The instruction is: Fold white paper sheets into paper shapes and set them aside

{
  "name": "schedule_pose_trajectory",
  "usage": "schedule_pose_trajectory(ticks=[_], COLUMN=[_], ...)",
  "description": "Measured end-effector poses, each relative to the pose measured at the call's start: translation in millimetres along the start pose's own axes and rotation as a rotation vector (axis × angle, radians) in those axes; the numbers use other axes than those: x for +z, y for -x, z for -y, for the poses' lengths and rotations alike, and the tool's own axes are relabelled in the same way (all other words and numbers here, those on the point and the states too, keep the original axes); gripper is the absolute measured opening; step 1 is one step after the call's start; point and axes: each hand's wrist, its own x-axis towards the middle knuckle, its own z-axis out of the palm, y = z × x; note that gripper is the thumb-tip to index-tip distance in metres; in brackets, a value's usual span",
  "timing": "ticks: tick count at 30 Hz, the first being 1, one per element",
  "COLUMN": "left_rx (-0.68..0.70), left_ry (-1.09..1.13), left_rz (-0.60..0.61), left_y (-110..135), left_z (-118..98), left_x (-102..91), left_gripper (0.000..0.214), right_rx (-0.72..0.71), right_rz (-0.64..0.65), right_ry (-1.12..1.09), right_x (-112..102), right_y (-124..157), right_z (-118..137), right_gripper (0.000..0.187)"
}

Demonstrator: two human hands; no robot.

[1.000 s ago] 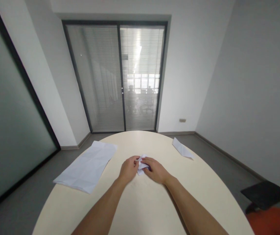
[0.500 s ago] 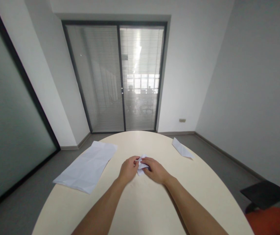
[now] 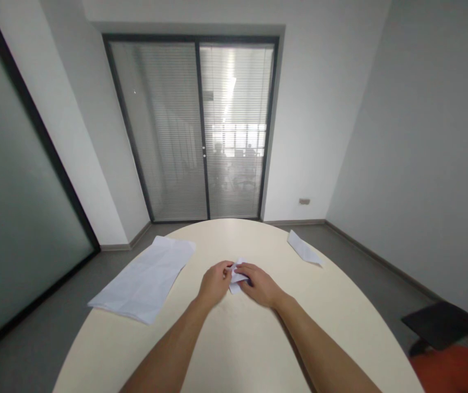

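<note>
A small piece of folded white paper (image 3: pixel 239 275) is between my two hands, over the middle of the pale round table (image 3: pixel 234 349). My left hand (image 3: pixel 215 282) pinches its left side, with the fingers curled. From the right, my right hand (image 3: pixel 259 284) grips the same paper, its fingers over the top and the thumb at the near edge. Some of the folds are hidden behind my fingers.
White paper sheets (image 3: pixel 148 281) lie on the table's left side, slightly creased. A folded strip of white paper (image 3: pixel 305 249) rests near the far right edge. A chair with a red seat (image 3: pixel 455 368) stands at the lower right. Beyond the table is a glass door (image 3: pixel 177 136) with blinds.
Almost nothing differs. Both hands keep their hold on the folded paper in the same place, and the other papers lie still.
</note>
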Motion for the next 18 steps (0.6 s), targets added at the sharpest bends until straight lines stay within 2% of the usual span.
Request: schedule_pose_trajectory(ticks=[18], left_rx=[0.0], left_ry=[-0.017], left_rz=[0.001], left_y=[-0.3], left_z=[1.5], left_x=[0.2], left_gripper=[0.027], right_rx=[0.009], right_rz=[-0.006], right_ry=[0.008], right_x=[0.9], right_y=[-0.2], right_z=[-0.3], right_gripper=[0.041])
